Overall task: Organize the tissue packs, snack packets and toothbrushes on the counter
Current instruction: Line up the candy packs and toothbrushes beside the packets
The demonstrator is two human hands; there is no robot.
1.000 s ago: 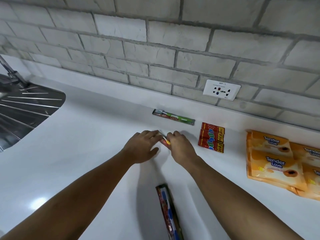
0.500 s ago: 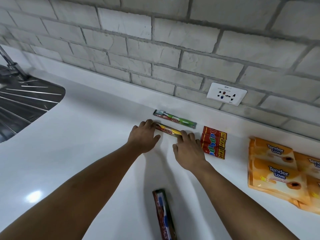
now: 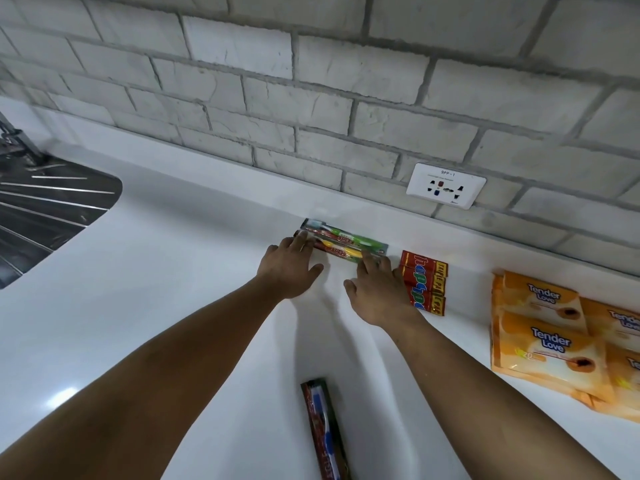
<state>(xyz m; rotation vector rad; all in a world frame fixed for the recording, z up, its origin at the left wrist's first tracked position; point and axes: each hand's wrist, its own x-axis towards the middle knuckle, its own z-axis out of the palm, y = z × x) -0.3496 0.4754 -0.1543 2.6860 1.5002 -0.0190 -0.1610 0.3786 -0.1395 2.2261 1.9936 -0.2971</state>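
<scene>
Two packaged toothbrushes lie side by side near the back of the tabletop, just under the brick wall: the green toothbrush sits nearer the wall and the yellow toothbrush is pressed up against its near edge. They run parallel, which looks like the point of the move: a neat row of like with like.

The left hand rests flat with its fingers laid on the left end of the yellow pack. The right hand does the same at the right end, fingers extended over the wrapper. Neither hand grips anything; both sets of fingers are spread and pressing down, probably to slide the pack square against its neighbour rather than to lift it.

Just beside the right hand, a short stack of red snack packets is lined up to the right of the toothbrushes. Farther right, well apart, the orange tissue packs overlap in a loose group near the frame edge. Each kind seems to have its own zone along the wall.

A third toothbrush, blue in a red wrapper, lies alone near the front edge, pointing toward the wall and not aligned with the others. I judge it the next piece to join the row. A wall socket sits above the snacks, and a metal sink is at far left.
</scene>
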